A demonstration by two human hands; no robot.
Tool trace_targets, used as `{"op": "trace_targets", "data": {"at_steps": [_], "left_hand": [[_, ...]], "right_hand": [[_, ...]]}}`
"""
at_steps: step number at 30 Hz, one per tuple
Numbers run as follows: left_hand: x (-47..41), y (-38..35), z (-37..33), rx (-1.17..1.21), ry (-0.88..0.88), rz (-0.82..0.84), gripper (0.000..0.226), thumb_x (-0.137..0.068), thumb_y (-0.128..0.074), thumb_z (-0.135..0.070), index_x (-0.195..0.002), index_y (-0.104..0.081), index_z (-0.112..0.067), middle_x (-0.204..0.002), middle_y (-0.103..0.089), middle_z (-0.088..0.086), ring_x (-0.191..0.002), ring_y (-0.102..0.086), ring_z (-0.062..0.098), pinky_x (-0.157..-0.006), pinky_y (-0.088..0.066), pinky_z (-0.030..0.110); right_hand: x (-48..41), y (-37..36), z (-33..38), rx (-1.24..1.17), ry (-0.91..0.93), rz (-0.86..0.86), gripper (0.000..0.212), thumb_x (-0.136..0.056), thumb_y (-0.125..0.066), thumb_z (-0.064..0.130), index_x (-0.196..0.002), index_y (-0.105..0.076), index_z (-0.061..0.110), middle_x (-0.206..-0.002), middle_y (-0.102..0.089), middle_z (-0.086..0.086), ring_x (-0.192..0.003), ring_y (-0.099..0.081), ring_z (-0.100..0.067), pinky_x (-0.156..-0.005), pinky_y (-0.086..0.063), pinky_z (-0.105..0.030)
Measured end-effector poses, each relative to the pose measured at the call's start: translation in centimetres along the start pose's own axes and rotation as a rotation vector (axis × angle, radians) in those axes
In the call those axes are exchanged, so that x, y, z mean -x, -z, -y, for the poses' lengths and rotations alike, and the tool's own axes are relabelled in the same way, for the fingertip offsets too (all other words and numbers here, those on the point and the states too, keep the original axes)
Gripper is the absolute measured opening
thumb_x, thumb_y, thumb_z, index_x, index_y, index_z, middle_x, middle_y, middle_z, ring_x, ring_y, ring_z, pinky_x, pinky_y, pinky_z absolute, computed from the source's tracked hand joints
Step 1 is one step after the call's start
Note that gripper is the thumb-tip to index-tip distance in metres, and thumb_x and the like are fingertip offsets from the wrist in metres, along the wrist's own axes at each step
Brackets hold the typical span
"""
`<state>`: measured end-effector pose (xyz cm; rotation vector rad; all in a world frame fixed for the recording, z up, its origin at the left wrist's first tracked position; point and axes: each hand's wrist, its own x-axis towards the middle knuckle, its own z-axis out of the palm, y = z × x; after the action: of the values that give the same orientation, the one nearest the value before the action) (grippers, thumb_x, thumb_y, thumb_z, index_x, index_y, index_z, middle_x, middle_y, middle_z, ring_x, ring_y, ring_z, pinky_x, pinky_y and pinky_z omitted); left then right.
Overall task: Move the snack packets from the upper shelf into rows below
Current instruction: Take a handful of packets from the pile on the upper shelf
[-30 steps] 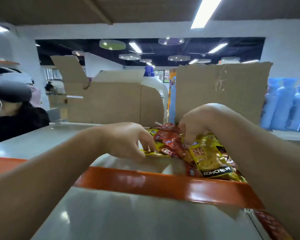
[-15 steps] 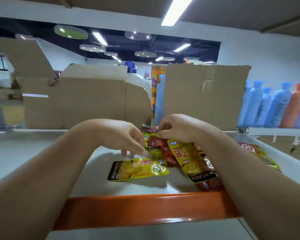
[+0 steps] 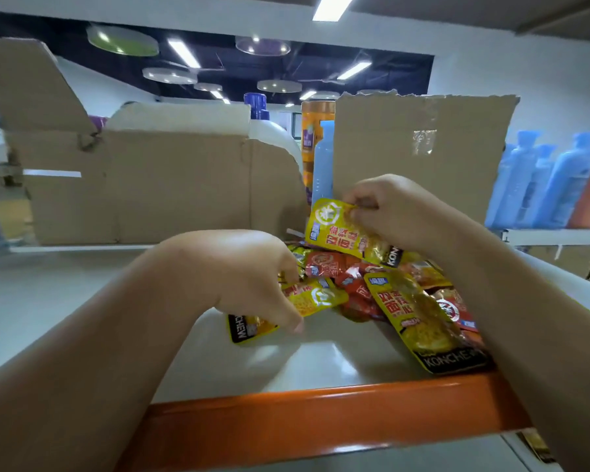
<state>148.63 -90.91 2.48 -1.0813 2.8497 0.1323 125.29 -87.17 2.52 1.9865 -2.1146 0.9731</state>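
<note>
**Upper shelf** (image 3: 82, 294), grey top, orange front rail (image 3: 321, 424). Contents are listed left to right, each placed from the pile of snack packets (image 3: 351, 284).

1. Cardboard box (image 3: 143, 185): open, flaps up, behind and left of the pile, well apart. Probably a stock carton; contents not visible.
2. Left hand (image 3: 249, 281): at the pile's left edge, back upward. The fingers curl down onto the flat yellow packet (image 3: 307, 301) and grip it. This packet lies on the shelf just left of the pile, black end toward the rail. The grip looks meant to draw one packet clear of the heap for carrying down.
3. White jug (image 3: 273, 134), orange canister (image 3: 311, 131) and pale blue bottle (image 3: 322, 158): upright behind the pile, in the gap between the cardboard pieces. They are parked stock and take no part in the work.
4. The pile itself: red and yellow packets, heaped and overlapping, unsorted, all on the upper shelf. No lower rows are in view, so the job is judged barely begun.
5. Raised yellow packet (image 3: 338, 229): lifted above the back of the pile and tilted.
6. Right hand (image 3: 395, 212): thumb and fingertips pinch that packet's top edge, likely to peel off a single one.
7. Long yellow packet (image 3: 416, 318): front right of the pile, black end at the rail, untouched.
8. Cardboard sheet (image 3: 419, 148): upright, behind and right of the pile.
9. Blue bottles (image 3: 552, 185): far right of the pile, on a separate shelf.
</note>
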Motion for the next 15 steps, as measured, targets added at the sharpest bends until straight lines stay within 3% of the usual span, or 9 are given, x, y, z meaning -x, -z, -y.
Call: {"op": "trace_targets", "data": {"at_steps": [1,3,5,7,10,13,15], "left_hand": [[-0.4,-0.2,0.5,-0.025,0.018,-0.023,0.071,-0.075,-0.075,-0.070,-0.136,-0.060,-0.038,-0.110,-0.063,-0.014,-0.098,-0.062,0.011,-0.084,-0.056,0.024],[-0.8,-0.3,0.8,-0.057,0.057,-0.028,0.076,-0.073,-0.073,-0.075,-0.137,-0.060,-0.037,-0.115,-0.064,-0.012,-0.104,-0.063,0.015,-0.092,-0.056,0.035],[-1.4,-0.5,1.0,-0.092,0.071,-0.018,0.075,-0.074,-0.071,-0.077,-0.132,-0.065,-0.031,-0.115,-0.068,-0.008,-0.105,-0.065,0.018,-0.094,-0.057,0.039],[-1.5,-0.6,0.9,-0.131,0.089,-0.005,0.073,-0.075,-0.070,-0.076,-0.128,-0.067,-0.026,-0.117,-0.070,-0.004,-0.106,-0.067,0.020,-0.095,-0.057,0.041],[-1.4,-0.4,0.7,-0.128,0.108,0.016,0.071,-0.078,-0.071,-0.072,-0.132,-0.065,-0.027,-0.123,-0.069,-0.005,-0.111,-0.066,0.019,-0.098,-0.056,0.039],[-1.2,-0.3,0.7,-0.116,0.095,0.019,0.077,-0.078,-0.074,-0.070,-0.143,-0.058,-0.031,-0.132,-0.064,-0.008,-0.119,-0.061,0.017,-0.101,-0.053,0.036],[-1.1,-0.3,0.9,-0.101,0.084,0.026,0.082,-0.077,-0.076,-0.068,-0.148,-0.053,-0.033,-0.137,-0.061,-0.010,-0.122,-0.059,0.016,-0.103,-0.051,0.036]], "right_hand": [[0.0,0.2,0.0,-0.040,-0.022,-0.051,0.024,-0.090,-0.059,0.010,-0.078,-0.071,0.028,-0.065,-0.064,0.011,-0.053,-0.055,-0.008,-0.051,-0.045,-0.022],[0.0,0.3,-0.3,0.024,-0.071,-0.082,0.024,-0.088,-0.059,0.012,-0.075,-0.070,0.030,-0.071,-0.065,0.010,-0.063,-0.059,-0.010,-0.055,-0.042,-0.023],[0.2,0.2,-0.7,0.236,-0.137,0.065,0.015,-0.088,-0.064,0.019,-0.079,-0.067,0.031,-0.079,-0.063,0.008,-0.068,-0.059,-0.014,-0.056,-0.040,-0.023],[0.6,0.2,-0.7,0.338,-0.162,0.235,0.004,-0.088,-0.071,0.034,-0.089,-0.068,0.032,-0.089,-0.067,0.007,-0.073,-0.063,-0.013,-0.060,-0.048,-0.028],[1.3,1.0,0.1,0.167,-0.100,0.395,0.032,-0.075,-0.082,0.055,-0.097,-0.069,0.036,-0.093,-0.070,0.016,-0.084,-0.066,-0.007,-0.075,-0.053,-0.031],[2.2,1.6,1.1,0.200,-0.047,0.616,0.043,-0.067,-0.091,0.047,-0.101,-0.066,0.041,-0.083,-0.062,0.031,-0.079,-0.059,0.003,-0.069,-0.044,-0.020],[2.6,2.1,1.3,0.194,-0.052,0.677,0.053,-0.067,-0.093,0.039,-0.111,-0.064,0.044,-0.098,-0.063,0.027,-0.097,-0.061,0.000,-0.078,-0.048,-0.021]]}}
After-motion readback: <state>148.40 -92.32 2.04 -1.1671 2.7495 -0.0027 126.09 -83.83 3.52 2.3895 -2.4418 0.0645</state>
